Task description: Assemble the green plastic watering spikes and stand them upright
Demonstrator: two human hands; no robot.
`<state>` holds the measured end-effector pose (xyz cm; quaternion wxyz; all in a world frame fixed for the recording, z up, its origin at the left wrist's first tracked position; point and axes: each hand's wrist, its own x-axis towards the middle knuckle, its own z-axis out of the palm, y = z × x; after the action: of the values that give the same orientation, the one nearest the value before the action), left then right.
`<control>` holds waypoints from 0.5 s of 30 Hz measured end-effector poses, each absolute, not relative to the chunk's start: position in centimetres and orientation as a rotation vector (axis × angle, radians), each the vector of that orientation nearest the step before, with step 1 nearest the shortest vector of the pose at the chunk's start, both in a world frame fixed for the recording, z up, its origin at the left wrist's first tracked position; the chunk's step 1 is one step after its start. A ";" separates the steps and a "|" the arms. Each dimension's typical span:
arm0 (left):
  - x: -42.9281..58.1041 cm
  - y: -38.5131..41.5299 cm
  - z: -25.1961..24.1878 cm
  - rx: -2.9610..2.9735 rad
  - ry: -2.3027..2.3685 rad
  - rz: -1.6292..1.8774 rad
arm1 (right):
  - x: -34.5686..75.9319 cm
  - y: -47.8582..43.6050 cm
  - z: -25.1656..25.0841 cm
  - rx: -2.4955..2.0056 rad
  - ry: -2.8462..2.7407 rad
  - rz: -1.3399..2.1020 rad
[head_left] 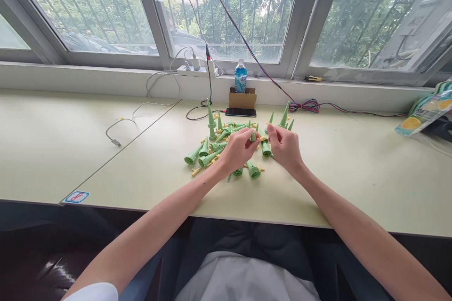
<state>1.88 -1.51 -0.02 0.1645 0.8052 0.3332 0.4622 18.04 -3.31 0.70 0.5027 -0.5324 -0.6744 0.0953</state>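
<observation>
My left hand (pixel 238 153) is closed, with the tip of a small green plastic cone (pixel 253 137) poking up between its fingers. Close to its right, my right hand (pixel 286 149) is also closed with the thumb on top; what it holds is hidden. A small yellow peg (pixel 262 139) shows in the gap between the hands. Around and behind them lies a pile of green cone-shaped plastic parts (pixel 211 158) with yellow pegs. A tall green cone (pixel 211 122) stands upright at the back left, and another cone (pixel 284 115) rises behind my right hand.
A phone (pixel 240 112) lies on the table (pixel 353 169) before a cardboard box (pixel 242 99) with a blue-labelled bottle (pixel 240 76). A power strip (pixel 196 71) sits on the sill. Cables (pixel 305 106) run along the back; a plastic package (pixel 423 113) is at far right.
</observation>
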 end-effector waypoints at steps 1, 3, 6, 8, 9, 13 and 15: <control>1.9 -1.5 0.0 2.292 0.971 1.301 | 18.0 -3.5 0.8 -1.267 -1.619 0.243; 1.8 -1.5 0.0 2.296 1.017 1.265 | 17.8 -3.8 1.0 -1.205 -1.633 0.314; 1.8 -1.6 0.0 2.312 1.028 1.212 | 17.4 -4.1 0.9 -1.115 -1.704 0.441; 1.7 -1.6 -0.1 2.309 0.993 1.196 | 17.3 -4.1 0.6 -1.081 -1.747 0.474; 1.7 -1.6 -0.1 2.303 0.973 1.189 | 17.2 -4.1 0.5 -1.074 -1.762 0.476; 1.7 -1.8 -0.1 2.277 0.961 1.154 | 17.2 -4.0 0.3 -1.099 -1.807 0.430; 1.9 -1.8 0.0 2.273 0.968 1.161 | 17.3 -3.9 0.3 -1.114 -1.808 0.384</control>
<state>1.86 -1.85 0.00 0.2045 0.8151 0.3471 0.4164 17.33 -3.94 0.33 0.4721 -0.4550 -0.7385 0.1570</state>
